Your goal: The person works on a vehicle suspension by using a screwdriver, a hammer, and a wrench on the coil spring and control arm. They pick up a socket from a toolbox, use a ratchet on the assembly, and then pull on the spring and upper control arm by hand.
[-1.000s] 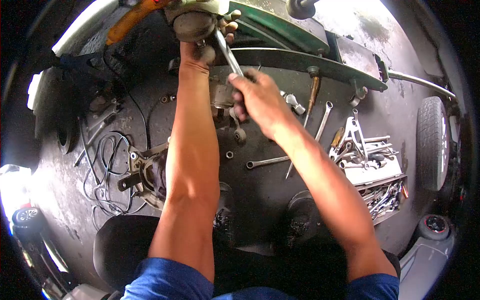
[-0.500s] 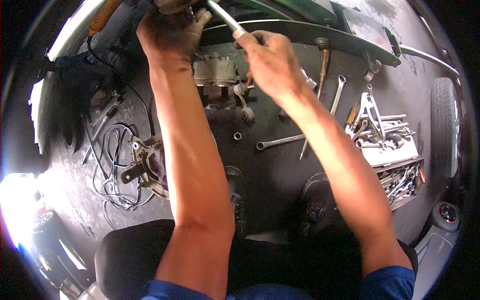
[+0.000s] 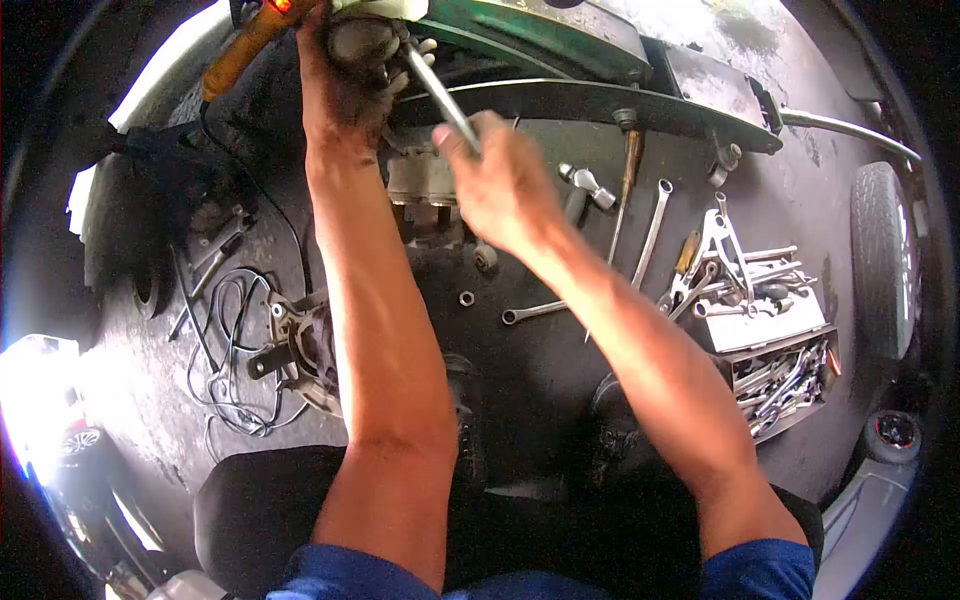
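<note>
At the top left, my left hand [image 3: 345, 110] reaches up with its fingers curled round a dark, round, greasy metal part [image 3: 362, 42]. Some fingertips show at the part's right side; the rest of the grip is hidden. My right hand [image 3: 495, 180], a little blurred, is closed on a shiny wrench-like metal bar [image 3: 440, 92]. The bar slants up to the left and its far end meets the dark part, where its shape cannot be made out. Below my hands lies a grey two-cylinder metal casting [image 3: 420, 178], partly covered by my right hand.
A lit orange work lamp [image 3: 235, 60] hangs at upper left, its cord running down. On the floor lie a hammer [image 3: 590, 188], wrenches [image 3: 655, 225], a nut [image 3: 466, 298] and a metal hub-like part [image 3: 290, 350]. A toolbox [image 3: 785, 395] and a tyre [image 3: 880, 260] stand right.
My right hand has swung down and slightly left with the bar, which shows more of its length. The view has shifted, so the round part and lamp show more fully.
</note>
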`<control>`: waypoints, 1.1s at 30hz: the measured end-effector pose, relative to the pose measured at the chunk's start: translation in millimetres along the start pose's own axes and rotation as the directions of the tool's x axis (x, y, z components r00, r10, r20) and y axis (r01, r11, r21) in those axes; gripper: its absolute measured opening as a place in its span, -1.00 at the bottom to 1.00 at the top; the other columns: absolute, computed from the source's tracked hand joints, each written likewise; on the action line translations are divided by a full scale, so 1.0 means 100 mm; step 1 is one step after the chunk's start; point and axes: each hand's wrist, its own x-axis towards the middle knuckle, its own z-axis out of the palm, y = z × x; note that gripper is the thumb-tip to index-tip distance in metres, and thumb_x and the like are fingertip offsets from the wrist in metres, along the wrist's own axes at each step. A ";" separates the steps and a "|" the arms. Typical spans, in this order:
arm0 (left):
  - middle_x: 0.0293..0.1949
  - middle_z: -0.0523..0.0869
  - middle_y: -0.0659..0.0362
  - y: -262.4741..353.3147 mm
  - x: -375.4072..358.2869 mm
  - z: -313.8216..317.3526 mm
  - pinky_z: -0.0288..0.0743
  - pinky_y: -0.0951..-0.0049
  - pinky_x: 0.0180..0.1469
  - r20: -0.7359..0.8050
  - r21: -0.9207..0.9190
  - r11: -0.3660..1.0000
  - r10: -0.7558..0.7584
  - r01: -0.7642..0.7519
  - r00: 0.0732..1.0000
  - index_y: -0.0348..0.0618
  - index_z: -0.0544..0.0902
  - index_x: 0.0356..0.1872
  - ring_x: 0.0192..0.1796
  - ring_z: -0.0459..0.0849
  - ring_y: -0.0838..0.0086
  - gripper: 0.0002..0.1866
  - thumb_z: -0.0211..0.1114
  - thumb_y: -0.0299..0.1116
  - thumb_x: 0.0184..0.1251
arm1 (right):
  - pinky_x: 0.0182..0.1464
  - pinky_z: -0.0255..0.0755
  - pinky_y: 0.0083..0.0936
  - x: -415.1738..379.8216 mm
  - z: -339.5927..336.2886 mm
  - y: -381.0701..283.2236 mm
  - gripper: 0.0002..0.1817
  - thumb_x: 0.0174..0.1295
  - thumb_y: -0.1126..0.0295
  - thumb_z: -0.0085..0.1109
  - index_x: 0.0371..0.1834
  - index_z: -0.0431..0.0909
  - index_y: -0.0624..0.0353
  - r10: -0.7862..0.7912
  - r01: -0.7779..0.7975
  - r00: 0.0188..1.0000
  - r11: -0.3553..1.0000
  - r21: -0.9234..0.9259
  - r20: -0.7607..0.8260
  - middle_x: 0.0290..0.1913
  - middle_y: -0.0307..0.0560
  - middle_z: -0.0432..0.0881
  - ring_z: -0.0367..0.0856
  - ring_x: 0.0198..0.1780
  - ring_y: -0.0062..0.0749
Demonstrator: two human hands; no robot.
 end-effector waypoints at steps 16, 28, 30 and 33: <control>0.32 0.53 -0.29 -0.06 -0.05 -0.04 0.63 -0.05 0.31 0.046 0.515 0.840 0.171 -0.169 0.984 -0.30 0.32 0.43 0.25 0.65 -0.19 -0.41 0.10 -0.14 0.54 | -0.33 0.49 -0.10 0.25 -0.28 0.34 -0.48 0.51 0.02 0.15 -0.33 0.61 0.35 -0.109 0.105 0.993 0.991 0.079 0.043 -0.50 0.20 0.65 0.71 -0.45 -0.05; 0.11 0.72 -0.06 -0.03 -0.03 -0.03 0.57 0.04 0.20 -0.104 0.012 0.997 -0.078 0.079 0.992 -0.14 0.53 0.34 0.16 0.71 -0.04 -0.09 -0.03 0.53 0.39 | -0.46 0.43 -0.30 0.01 -0.28 0.02 -0.58 0.58 0.04 0.07 0.02 0.58 0.25 0.168 -0.176 0.954 0.984 0.010 0.250 -0.45 -0.05 0.65 0.61 -0.50 -0.40; 0.12 0.71 -0.07 -0.01 -0.03 0.02 0.53 -0.02 0.27 -0.135 -0.003 0.997 -0.075 0.076 0.988 -0.13 0.52 0.35 0.17 0.70 -0.07 -0.10 -0.03 0.52 0.40 | -0.46 0.40 -0.27 0.20 -0.38 0.27 -0.59 0.53 0.03 0.15 -0.08 0.60 0.23 -0.132 0.146 0.977 0.986 -0.075 0.166 -0.54 -0.05 0.60 0.54 -0.57 -0.39; 0.11 0.71 -0.06 -0.05 0.00 -0.06 0.54 -0.04 0.26 -0.114 -0.029 0.995 -0.102 0.099 0.988 -0.10 0.54 0.32 0.16 0.71 0.00 -0.15 -0.04 0.49 0.43 | -0.41 0.38 -0.18 0.35 -0.62 0.29 -0.56 0.47 0.02 0.23 -0.13 0.57 0.27 -0.124 0.155 0.958 0.983 -0.103 0.260 -0.59 0.13 0.54 0.51 -0.57 -0.26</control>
